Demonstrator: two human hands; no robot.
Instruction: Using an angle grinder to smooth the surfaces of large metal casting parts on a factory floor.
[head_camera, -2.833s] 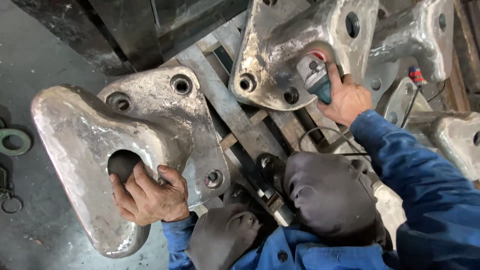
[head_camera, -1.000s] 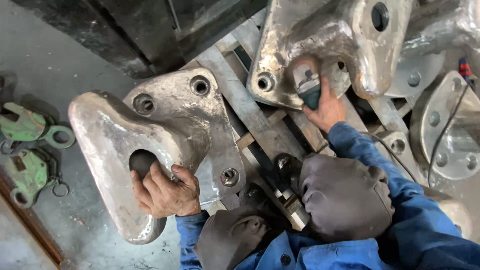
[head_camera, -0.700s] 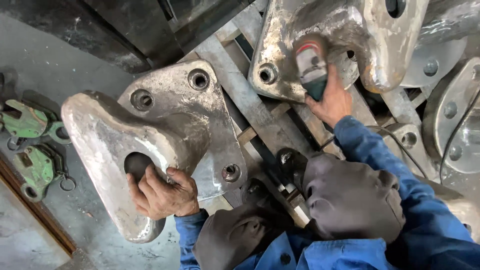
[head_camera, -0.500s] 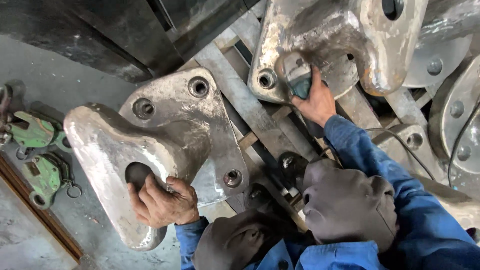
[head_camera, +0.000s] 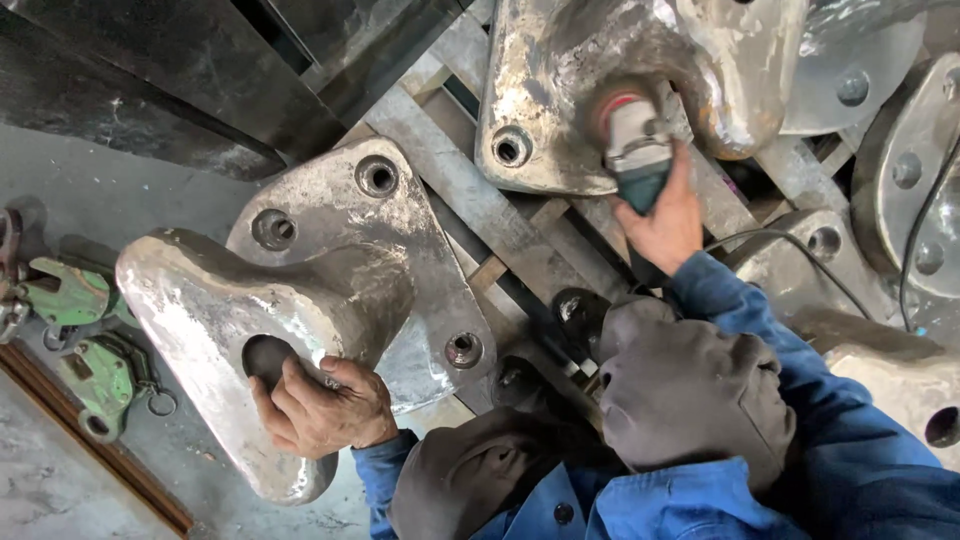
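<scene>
My left hand (head_camera: 320, 410) rests on a large grey metal casting (head_camera: 330, 260), fingers hooked at the rim of its oval hole (head_camera: 265, 358). This casting has a flat plate with several bolt holes. My right hand (head_camera: 665, 215) grips a small teal angle grinder (head_camera: 635, 150). Its disc end presses against the curved face of a second, similar casting (head_camera: 560, 60) at the top. Both arms are in blue sleeves. My grey-trousered knees (head_camera: 690, 390) fill the lower middle.
Both castings lie on steel bars and rails (head_camera: 470, 200). More round-holed castings (head_camera: 920, 170) crowd the right side. A black cable (head_camera: 790, 245) trails from the grinder over them. Two green lifting clamps (head_camera: 70, 300) with rings lie on the concrete floor at left.
The grinder has shifted a little across the upper casting's face under my right hand. My left hand has stayed at the hole's rim. The view has drifted slightly.
</scene>
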